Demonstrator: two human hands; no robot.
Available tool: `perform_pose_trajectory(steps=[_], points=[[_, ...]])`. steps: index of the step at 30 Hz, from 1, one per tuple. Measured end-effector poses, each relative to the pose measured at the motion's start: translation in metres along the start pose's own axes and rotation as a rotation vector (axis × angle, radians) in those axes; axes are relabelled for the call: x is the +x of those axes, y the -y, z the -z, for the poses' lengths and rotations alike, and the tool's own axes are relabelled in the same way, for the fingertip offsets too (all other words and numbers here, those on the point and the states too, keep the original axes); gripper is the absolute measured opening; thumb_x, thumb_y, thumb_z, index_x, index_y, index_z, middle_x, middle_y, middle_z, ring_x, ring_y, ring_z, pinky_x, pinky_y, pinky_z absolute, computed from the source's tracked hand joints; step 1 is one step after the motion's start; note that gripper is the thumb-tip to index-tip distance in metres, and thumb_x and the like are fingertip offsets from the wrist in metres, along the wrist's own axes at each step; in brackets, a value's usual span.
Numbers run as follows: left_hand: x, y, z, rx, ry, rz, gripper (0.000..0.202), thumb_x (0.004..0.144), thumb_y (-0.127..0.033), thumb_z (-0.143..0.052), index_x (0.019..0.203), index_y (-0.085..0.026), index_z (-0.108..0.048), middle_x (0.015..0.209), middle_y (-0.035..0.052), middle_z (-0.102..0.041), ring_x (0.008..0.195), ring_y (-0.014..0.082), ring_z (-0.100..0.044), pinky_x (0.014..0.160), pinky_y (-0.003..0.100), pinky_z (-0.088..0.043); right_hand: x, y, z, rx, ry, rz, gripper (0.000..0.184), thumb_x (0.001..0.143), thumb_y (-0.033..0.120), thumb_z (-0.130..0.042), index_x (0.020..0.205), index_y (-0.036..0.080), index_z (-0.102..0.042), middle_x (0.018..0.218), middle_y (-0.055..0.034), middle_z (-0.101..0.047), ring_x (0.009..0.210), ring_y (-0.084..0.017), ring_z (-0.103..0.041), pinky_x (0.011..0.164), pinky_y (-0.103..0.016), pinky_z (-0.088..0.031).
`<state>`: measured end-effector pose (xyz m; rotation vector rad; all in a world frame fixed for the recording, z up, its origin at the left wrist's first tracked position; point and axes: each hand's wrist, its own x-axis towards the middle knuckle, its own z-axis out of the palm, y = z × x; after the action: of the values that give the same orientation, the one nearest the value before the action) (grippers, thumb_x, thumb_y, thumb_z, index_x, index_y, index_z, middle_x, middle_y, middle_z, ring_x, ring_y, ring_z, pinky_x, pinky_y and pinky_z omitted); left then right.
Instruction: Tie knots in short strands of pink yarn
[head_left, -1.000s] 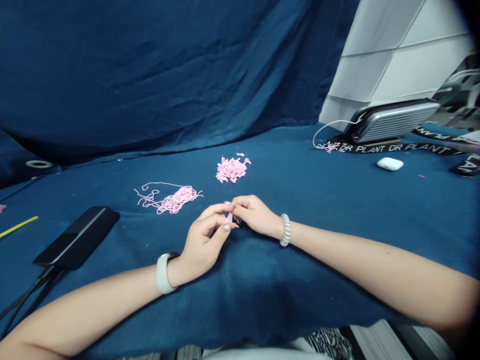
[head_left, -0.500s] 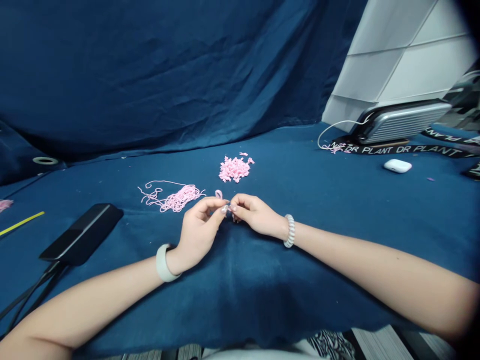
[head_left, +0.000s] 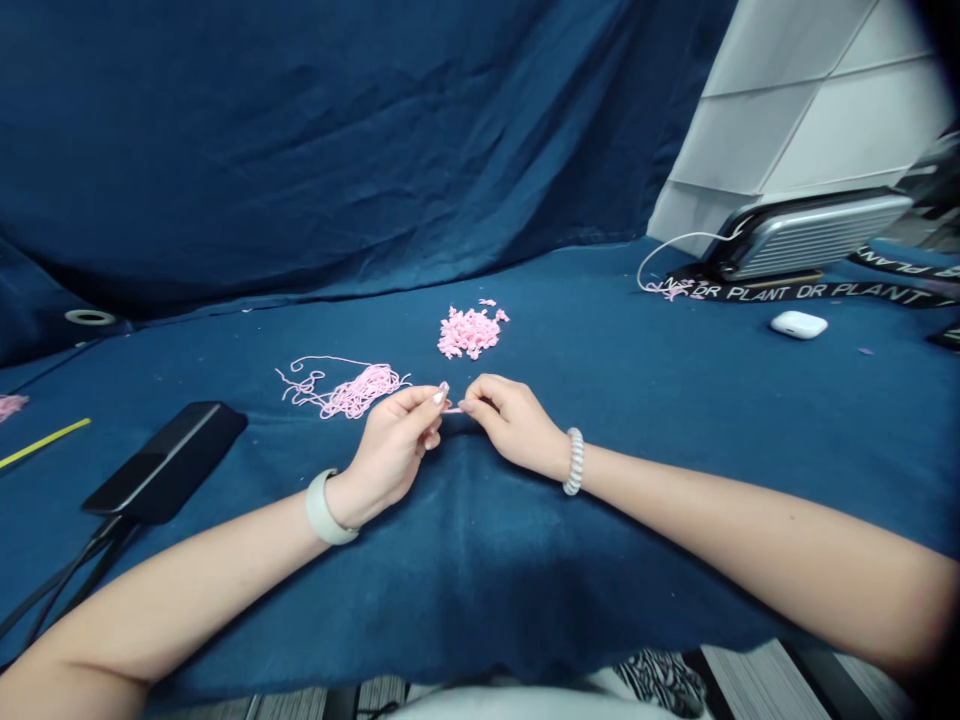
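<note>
Between my hands runs a short piece of pink yarn (head_left: pixel 452 410), pulled level. My left hand (head_left: pixel 401 435) pinches one end of it between thumb and forefinger. The other end is held in the closed fingertips of my right hand (head_left: pixel 517 425), a small gap from the left. Just beyond my left hand lies a loose tangle of pink yarn (head_left: pixel 360 390) with a few strands trailing left. Farther off, past both hands, is a small heap of pink knotted bits (head_left: pixel 469 333).
A black device with cables (head_left: pixel 169 465) lies at the left, near a yellow strip (head_left: pixel 45 443). At the right are a white earphone case (head_left: pixel 799 324), a lettered black strap (head_left: pixel 810 293) and a ribbed silver device (head_left: pixel 825 240). Blue cloth (head_left: pixel 637 400) covers the table.
My hands have moved slightly apart, and a short stretch of yarn now shows between them. The loop that stood above my left fingertips is no longer visible there.
</note>
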<state>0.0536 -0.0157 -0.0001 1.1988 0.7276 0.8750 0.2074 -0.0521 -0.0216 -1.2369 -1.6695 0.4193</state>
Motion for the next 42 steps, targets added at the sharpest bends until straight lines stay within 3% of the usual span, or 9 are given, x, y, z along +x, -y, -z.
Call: perform_pose_trajectory(steps=[5,13,18,24,29,32,37,39,42], points=[[0.007,-0.001,0.005,-0.009,-0.001,-0.042,0.013,0.070,-0.023,-0.070,0.076,-0.013,-0.065,0.064,-0.0018,-0.052,0.050,0.0027,-0.039,0.044,0.015,-0.031,0.002,-0.003,0.000,-0.023,0.027,-0.008,0.020,0.085,0.019,-0.049,0.065,0.017,-0.048,0.065,0.0020,-0.052,0.060,-0.010,-0.046,0.061,-0.023,-0.035],[0.006,0.006,0.005,-0.001,0.185,0.214,0.014,0.073,-0.026,-0.068,0.077,-0.013,-0.066,0.060,-0.0035,-0.047,0.047,0.0017,-0.034,0.043,0.014,-0.031,-0.002,0.000,0.003,-0.060,-0.097,0.113,0.017,0.084,0.013,-0.048,0.067,0.017,-0.048,0.070,-0.0003,-0.054,0.067,-0.012,-0.050,0.065,-0.024,-0.038],[0.006,0.008,0.007,0.052,0.282,0.269,0.016,0.071,-0.027,-0.070,0.073,-0.012,-0.065,0.053,-0.0047,-0.045,0.047,0.0029,-0.039,0.045,0.015,-0.038,-0.005,0.002,0.003,-0.063,-0.042,0.150,0.017,0.082,0.009,-0.048,0.067,0.018,-0.050,0.071,-0.0010,-0.055,0.069,-0.013,-0.051,0.067,-0.025,-0.040],[0.005,0.005,0.006,0.163,0.277,0.301,0.017,0.066,-0.024,-0.073,0.074,-0.012,-0.065,0.058,-0.0038,-0.052,0.045,0.0031,-0.045,0.046,0.017,-0.043,-0.006,0.003,0.007,0.025,0.073,0.151,0.017,0.082,0.009,-0.050,0.067,0.016,-0.054,0.070,0.0002,-0.054,0.067,-0.011,-0.050,0.066,-0.023,-0.039],[0.003,0.007,0.005,0.176,0.285,0.286,0.016,0.066,-0.022,-0.072,0.067,-0.012,-0.059,0.059,-0.0023,-0.057,0.044,0.0037,-0.046,0.045,0.017,-0.044,-0.005,0.002,0.006,0.145,0.072,-0.053,0.012,0.076,0.020,-0.061,0.070,0.017,-0.052,0.068,0.0023,-0.053,0.062,-0.010,-0.048,0.060,-0.023,-0.038],[0.001,0.009,0.006,0.143,0.296,0.246,0.019,0.069,-0.024,-0.070,0.067,-0.013,-0.056,0.064,-0.0013,-0.060,0.046,0.0041,-0.048,0.050,0.020,-0.048,-0.003,0.000,0.006,0.205,0.083,-0.187,0.018,0.082,0.032,-0.054,0.072,0.017,-0.051,0.065,0.0030,-0.051,0.058,-0.010,-0.045,0.057,-0.023,-0.037],[-0.003,0.012,0.006,0.070,0.291,0.161,0.017,0.071,-0.024,-0.069,0.071,-0.015,-0.055,0.067,-0.0024,-0.059,0.050,0.0052,-0.052,0.053,0.020,-0.048,-0.003,0.000,0.009,0.214,0.283,-0.206,0.044,0.092,0.045,-0.031,0.064,0.016,-0.051,0.063,0.0004,-0.054,0.062,-0.011,-0.048,0.063,-0.025,-0.039],[-0.003,0.013,0.007,0.080,0.293,0.135,0.017,0.071,-0.024,-0.069,0.072,-0.015,-0.056,0.068,-0.0015,-0.060,0.051,0.0062,-0.054,0.053,0.020,-0.048,-0.003,-0.001,0.011,0.214,0.368,-0.202,0.044,0.091,0.045,-0.033,0.064,0.016,-0.051,0.065,0.0001,-0.055,0.063,-0.011,-0.048,0.064,-0.025,-0.039],[-0.003,0.014,0.006,0.071,0.282,0.131,0.015,0.071,-0.024,-0.069,0.074,-0.015,-0.057,0.070,-0.0005,-0.062,0.052,0.0071,-0.056,0.052,0.020,-0.048,-0.001,-0.003,0.013,0.237,0.397,-0.201,0.035,0.089,0.040,-0.041,0.067,0.015,-0.053,0.067,0.0004,-0.055,0.065,-0.011,-0.049,0.064,-0.024,-0.040]])
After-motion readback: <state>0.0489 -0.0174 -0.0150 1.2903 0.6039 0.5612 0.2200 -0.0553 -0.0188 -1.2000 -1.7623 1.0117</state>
